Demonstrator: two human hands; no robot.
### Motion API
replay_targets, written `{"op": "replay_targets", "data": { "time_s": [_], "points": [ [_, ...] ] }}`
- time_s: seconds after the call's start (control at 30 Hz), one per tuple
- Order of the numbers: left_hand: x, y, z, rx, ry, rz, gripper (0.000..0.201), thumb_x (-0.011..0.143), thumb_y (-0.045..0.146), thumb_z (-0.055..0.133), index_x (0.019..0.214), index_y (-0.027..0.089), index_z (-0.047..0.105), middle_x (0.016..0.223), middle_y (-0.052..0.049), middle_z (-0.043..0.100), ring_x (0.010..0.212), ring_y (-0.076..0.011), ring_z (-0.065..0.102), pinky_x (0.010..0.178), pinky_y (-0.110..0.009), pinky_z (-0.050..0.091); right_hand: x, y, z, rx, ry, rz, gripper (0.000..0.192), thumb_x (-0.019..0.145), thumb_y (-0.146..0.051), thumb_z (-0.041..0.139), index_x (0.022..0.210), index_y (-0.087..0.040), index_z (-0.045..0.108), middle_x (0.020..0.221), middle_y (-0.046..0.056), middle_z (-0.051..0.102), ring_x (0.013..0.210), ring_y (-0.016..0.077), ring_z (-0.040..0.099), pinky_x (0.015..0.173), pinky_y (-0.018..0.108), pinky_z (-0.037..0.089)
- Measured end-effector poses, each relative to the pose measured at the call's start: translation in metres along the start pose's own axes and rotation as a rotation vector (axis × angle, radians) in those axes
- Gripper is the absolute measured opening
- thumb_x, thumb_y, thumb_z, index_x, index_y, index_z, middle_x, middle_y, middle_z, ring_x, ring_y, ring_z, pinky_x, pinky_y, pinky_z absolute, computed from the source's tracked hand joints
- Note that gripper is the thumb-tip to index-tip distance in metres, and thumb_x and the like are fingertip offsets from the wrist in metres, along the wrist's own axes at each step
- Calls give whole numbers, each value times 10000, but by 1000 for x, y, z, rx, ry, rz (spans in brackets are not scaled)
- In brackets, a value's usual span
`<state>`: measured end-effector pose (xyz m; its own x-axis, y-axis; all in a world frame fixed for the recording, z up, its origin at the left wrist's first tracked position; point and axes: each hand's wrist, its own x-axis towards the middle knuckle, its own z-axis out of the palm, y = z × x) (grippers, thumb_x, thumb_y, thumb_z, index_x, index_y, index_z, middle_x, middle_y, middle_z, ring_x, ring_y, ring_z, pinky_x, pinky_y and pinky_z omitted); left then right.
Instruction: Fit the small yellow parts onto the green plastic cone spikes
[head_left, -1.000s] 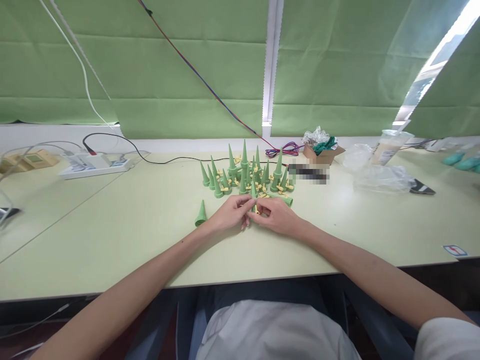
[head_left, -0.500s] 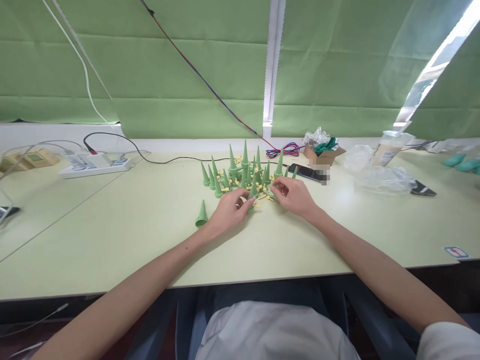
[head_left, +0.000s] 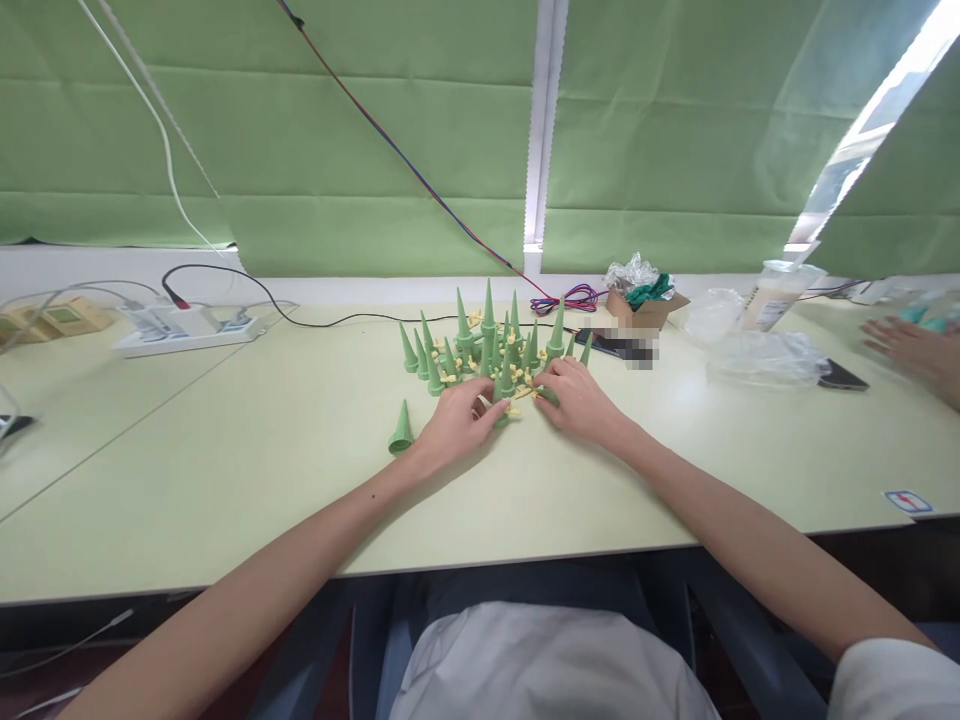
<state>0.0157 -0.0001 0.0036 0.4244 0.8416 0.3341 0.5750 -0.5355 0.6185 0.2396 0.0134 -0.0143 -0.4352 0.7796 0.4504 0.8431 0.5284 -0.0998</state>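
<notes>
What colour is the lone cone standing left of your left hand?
Green, like the clustered ones; the lone cone shows clearly in the head view.

1. Green blinds (head_left: pixel 375 150) hang across the back wall, a white window frame (head_left: pixel 541 130) running down between them.
2. Daylight glares through a gap in the blinds at top right (head_left: pixel 885 110).
3. A pale green table (head_left: pixel 225 470) fills the view, with a white sill (head_left: pixel 112 265) behind it.
4. Cables (head_left: pixel 420 175) slant across the blinds.

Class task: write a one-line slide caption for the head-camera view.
Both hands, left hand and right hand, reach into green cones on a table.
</notes>
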Motion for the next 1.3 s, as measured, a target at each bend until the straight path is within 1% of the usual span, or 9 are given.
{"op": "replay_targets", "data": {
  "time_s": [0.1,0.2,0.37,0.47,0.57,0.73,1.0,1.17,1.3],
  "points": [
    [-1,1,0,5,33,-6,310,916,483,527,856,180,540,896,-37,640,603,-127,604,557,-252,462,-1,0,2,-32,-5,0,194,898,-220,567,1010,-135,700,957,123,591,939,268,517,885,390,375],
    [-3,4,-2,29,146,38,310,881,477,596,971,182,564,987,-39,640,559,-93,570,579,-254,467,-1,-1,3,-50,-15,-5,182,919,-218,541,985,-140,692,961,125,584,950,271,503,870,388,364],
    [-6,10,-5,30,350,169,217,886,399,607,891,188,555,889,-21,612,517,-68,476,569,-243,437,1,-4,3,-89,-41,-6,153,926,-203,536,928,-143,677,939,123,587,920,267,493,822,378,353],
    [-8,10,-3,25,295,283,187,911,363,569,834,193,562,752,-10,582,543,-96,467,560,-250,413,1,-5,4,-99,-53,-10,144,927,-205,541,906,-147,671,920,120,592,921,270,496,816,378,347],
    [-10,8,1,48,148,374,190,932,323,535,807,193,593,688,-9,563,576,-114,478,573,-254,397,1,-5,5,-107,-59,-19,159,936,-203,524,906,-144,668,931,125,600,924,274,499,819,384,348],
    [-13,4,6,79,3,405,196,941,294,516,834,186,638,710,-17,585,602,-112,507,584,-244,386,0,-6,1,-27,-13,-36,169,942,-178,486,899,-144,646,934,125,600,920,263,506,844,381,377],
    [-9,0,4,125,68,333,223,908,372,583,803,183,634,672,-3,575,583,-114,489,585,-247,375,-1,-32,-10,537,196,2,66,930,-236,503,906,-184,537,831,42,615,748,163,565,712,290,449],
    [-8,0,6,122,128,335,241,879,383,635,763,173,614,646,7,578,557,-102,477,560,-237,364,-4,-47,-12,640,252,-18,60,910,-236,524,874,-190,538,778,18,610,683,133,563,659,262,456],
    [-8,-2,7,106,164,355,127,853,274,646,780,175,617,643,19,587,542,-95,480,541,-226,369,-7,-51,-12,668,260,-38,40,900,-234,537,890,-196,545,762,13,618,659,129,574,633,256,466]
  ]
}}
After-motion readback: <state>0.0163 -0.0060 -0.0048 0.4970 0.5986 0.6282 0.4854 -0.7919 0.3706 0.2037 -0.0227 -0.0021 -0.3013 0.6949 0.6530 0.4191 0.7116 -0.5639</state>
